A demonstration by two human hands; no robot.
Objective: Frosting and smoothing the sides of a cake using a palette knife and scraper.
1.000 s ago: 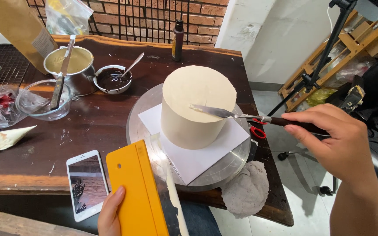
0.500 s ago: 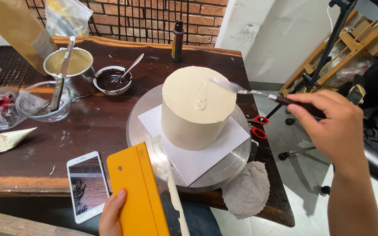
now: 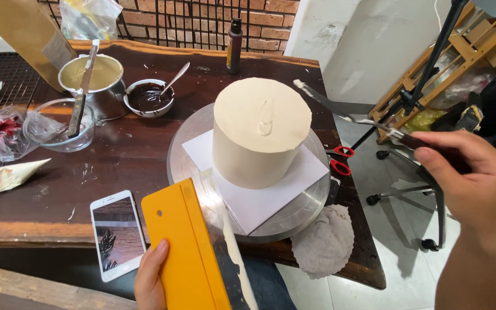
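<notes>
A tall round cake [image 3: 260,129] coated in pale cream stands on a white square board [image 3: 271,198] on a metal turntable [image 3: 188,135]. Its top has a small dent in the cream. My right hand [image 3: 469,183] grips the dark handle of a palette knife [image 3: 340,112], whose blade tip with a dab of cream hovers just right of the cake's upper edge, apart from it. My left hand [image 3: 151,275] holds a yellow-handled metal scraper [image 3: 193,252] at the near edge of the turntable, with a strip of cream along its blade.
On the dark wooden table sit a white phone [image 3: 117,232], a bowl of chocolate with a spoon [image 3: 148,96], a metal pot of cream [image 3: 90,74], a glass bowl [image 3: 58,126], a piping bag [image 3: 4,178], a dark bottle [image 3: 234,43], red scissors [image 3: 340,161] and a grey cloth [image 3: 324,241].
My right hand has lifted the palette knife off the cake's side, swept it up over the top and drawn it away to the right. The scraper in my left hand stays put.
</notes>
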